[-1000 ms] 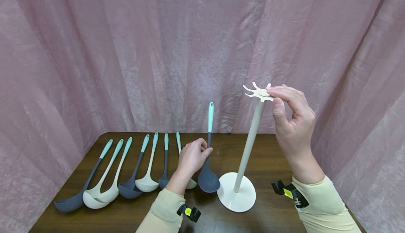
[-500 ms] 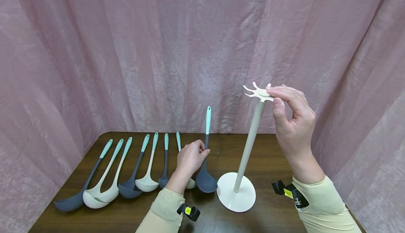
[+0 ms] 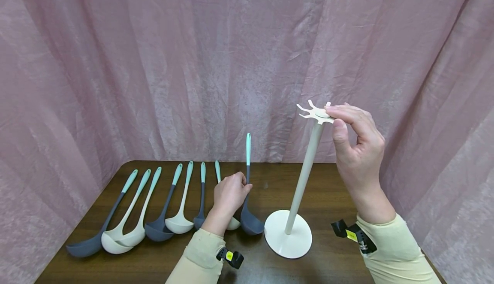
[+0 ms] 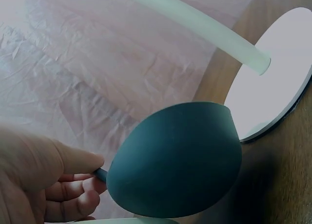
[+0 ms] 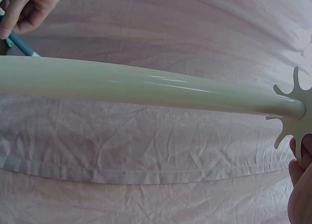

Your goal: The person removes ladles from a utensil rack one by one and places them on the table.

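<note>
My left hand point(image 3: 229, 193) pinches the shaft of a dark grey ladle point(image 3: 252, 223) with a mint handle. The ladle stands nearly upright just left of a white utensil stand point(image 3: 305, 176). Up close in the left wrist view, the ladle's bowl point(image 4: 175, 158) shows its rounded underside, near the stand's round base point(image 4: 282, 73). My right hand point(image 3: 359, 146) holds the edge of the stand's hooked top point(image 3: 316, 113) between thumb and fingers. Behind my left hand, a white ladle point(image 3: 233, 224) is partly hidden.
Several ladles lie in a row along the left of the brown table point(image 3: 332, 249), among them a white ladle point(image 3: 179, 224) and a dark grey ladle point(image 3: 86, 247). Two white ladles at the left overlap. A pink curtain point(image 3: 231, 61) hangs behind the table.
My left hand has shifted slightly left with the dark grey ladle, whose handle end has dropped lower and whose bowl has turned. My right hand and the stand have stayed put.
</note>
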Action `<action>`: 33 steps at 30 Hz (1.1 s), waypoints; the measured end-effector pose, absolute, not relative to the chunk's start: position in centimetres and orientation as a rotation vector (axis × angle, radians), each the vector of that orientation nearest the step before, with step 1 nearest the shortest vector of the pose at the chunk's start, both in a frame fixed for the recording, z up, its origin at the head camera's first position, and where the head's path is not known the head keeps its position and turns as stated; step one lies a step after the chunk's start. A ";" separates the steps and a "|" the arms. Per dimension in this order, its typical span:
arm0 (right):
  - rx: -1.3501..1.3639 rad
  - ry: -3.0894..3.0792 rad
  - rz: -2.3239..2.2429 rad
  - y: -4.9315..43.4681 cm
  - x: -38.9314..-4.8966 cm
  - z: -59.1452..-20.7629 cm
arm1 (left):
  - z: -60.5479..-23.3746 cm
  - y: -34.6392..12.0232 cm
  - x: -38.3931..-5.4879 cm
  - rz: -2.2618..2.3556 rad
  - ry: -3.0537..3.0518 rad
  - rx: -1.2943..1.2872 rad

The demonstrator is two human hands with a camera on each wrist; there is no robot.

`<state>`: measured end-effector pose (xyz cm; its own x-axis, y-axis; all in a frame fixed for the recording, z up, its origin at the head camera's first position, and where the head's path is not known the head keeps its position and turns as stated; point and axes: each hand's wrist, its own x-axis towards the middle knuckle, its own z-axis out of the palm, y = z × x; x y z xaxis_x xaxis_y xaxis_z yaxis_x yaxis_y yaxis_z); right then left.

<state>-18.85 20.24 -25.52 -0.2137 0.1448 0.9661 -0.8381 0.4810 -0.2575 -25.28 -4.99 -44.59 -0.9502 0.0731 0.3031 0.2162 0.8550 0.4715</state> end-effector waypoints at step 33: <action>0.608 -1.514 1.017 19.8 -18.4 -25.3 | -45.5 -6.0 -25.9 -0.578 -2.956 -0.156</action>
